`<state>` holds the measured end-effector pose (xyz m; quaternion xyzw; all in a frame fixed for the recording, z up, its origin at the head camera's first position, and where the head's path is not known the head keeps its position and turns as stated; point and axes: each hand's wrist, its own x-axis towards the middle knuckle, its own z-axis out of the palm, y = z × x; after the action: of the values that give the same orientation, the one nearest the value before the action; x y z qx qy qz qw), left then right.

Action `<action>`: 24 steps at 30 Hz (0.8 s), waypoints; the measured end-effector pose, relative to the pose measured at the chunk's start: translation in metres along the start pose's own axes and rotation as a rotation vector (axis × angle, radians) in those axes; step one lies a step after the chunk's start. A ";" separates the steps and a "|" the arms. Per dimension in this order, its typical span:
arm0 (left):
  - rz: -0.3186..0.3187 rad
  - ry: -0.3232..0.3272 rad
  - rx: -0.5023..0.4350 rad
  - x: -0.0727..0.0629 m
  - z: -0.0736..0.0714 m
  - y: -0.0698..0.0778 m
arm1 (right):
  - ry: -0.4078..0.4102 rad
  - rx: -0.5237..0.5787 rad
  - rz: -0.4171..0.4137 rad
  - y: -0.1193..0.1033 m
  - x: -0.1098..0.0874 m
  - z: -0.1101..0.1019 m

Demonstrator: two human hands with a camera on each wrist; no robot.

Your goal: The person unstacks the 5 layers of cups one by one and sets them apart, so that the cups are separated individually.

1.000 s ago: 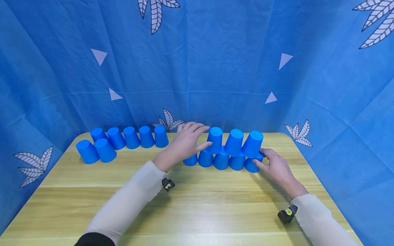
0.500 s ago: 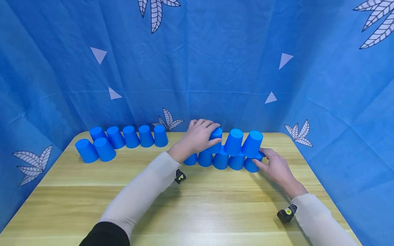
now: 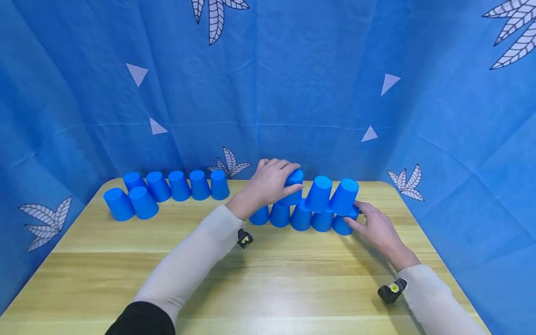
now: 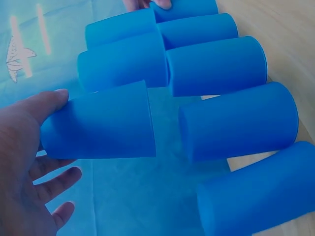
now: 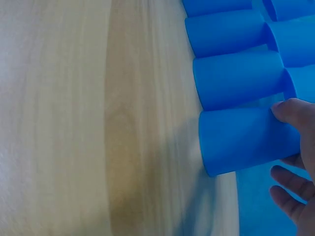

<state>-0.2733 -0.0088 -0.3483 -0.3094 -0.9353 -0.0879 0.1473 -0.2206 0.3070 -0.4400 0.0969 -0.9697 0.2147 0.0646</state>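
My left hand [image 3: 270, 181] grips an upside-down blue cup [image 3: 296, 177] near its closed top, the thumb on the near side. In the left wrist view, a gap shows between this cup [image 4: 101, 123] and the lower row, so it hangs just above it. Two more upside-down cups, a middle one [image 3: 319, 194] and a right one [image 3: 344, 196], stand on that lower row of several cups [image 3: 300, 218]. At the row's right end, my right hand [image 3: 378, 230] holds the last bottom cup [image 5: 246, 140] between thumb and fingers, upright on the table.
On the left of the wooden table [image 3: 268, 279] several upside-down blue cups [image 3: 179, 186] form a back row, with two others [image 3: 143, 204] in front. A blue patterned cloth [image 3: 259, 93] hangs behind the table and along its sides.
My left hand has moved right, closed round the upper left cup and raised it slightly off the lower row. The right hand has stayed at the end cup.
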 end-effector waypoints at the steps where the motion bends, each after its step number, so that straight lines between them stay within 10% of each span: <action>1: -0.003 0.006 -0.008 -0.002 -0.002 -0.001 | -0.007 -0.007 -0.005 0.000 0.000 -0.001; 10: -0.045 0.058 -0.036 -0.031 -0.016 -0.013 | -0.032 -0.071 -0.034 -0.007 0.000 -0.010; 24: -0.123 0.098 -0.018 -0.089 -0.030 -0.049 | 0.139 -0.156 -0.156 -0.008 -0.009 -0.004</action>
<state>-0.2282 -0.1038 -0.3532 -0.2482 -0.9433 -0.1204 0.1846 -0.2104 0.3032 -0.4352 0.1515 -0.9662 0.1389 0.1554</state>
